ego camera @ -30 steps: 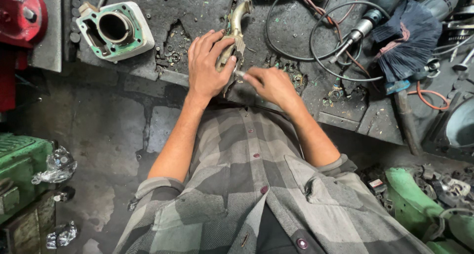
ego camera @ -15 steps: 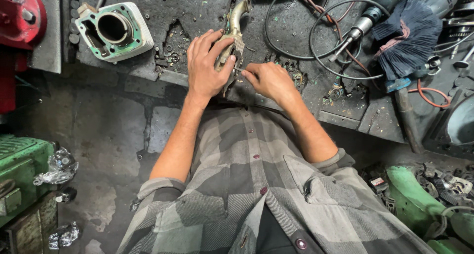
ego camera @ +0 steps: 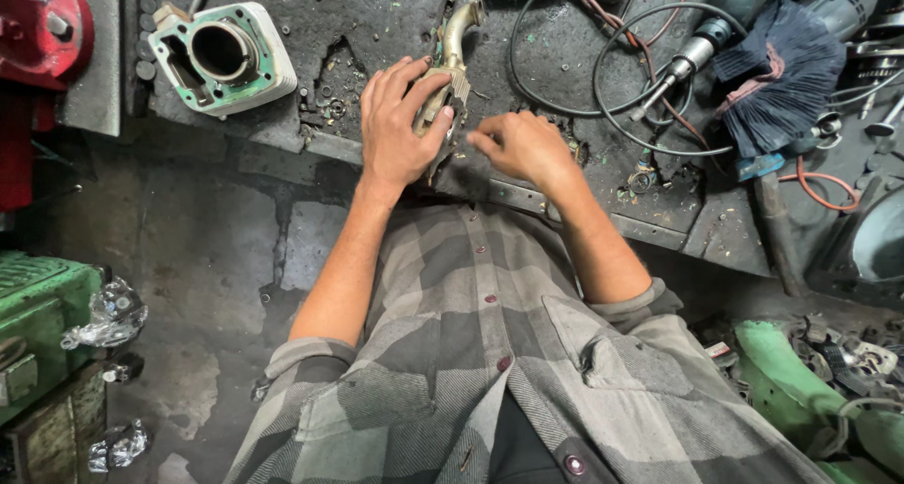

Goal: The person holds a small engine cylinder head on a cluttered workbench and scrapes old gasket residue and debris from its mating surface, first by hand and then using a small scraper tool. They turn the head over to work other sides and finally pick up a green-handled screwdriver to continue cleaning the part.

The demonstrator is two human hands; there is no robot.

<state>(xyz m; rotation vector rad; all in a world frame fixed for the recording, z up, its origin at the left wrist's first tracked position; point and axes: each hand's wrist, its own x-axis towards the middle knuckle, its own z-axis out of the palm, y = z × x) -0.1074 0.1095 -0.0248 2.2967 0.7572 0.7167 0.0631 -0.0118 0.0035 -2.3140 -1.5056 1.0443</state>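
Observation:
My left hand (ego camera: 399, 124) grips a curved, tan metal pipe part (ego camera: 455, 34) that lies on the dirty black workbench (ego camera: 377, 13); its bent end points away from me. My right hand (ego camera: 520, 145) rests just right of the part's near end, fingers curled and pinched toward it. Whether those fingers hold something small I cannot tell. The part's lower end is hidden under my left hand.
An engine cylinder (ego camera: 222, 55) with a green gasket face sits at the bench's left. Black cables (ego camera: 603, 98), a power tool (ego camera: 753, 13) and a dark blue cloth (ego camera: 780, 72) lie at right. A red machine (ego camera: 38, 32) stands far left; green boxes (ego camera: 38, 314) below.
My right hand has drawn slightly back from the part and curled its fingers. My left hand stays on the pipe part.

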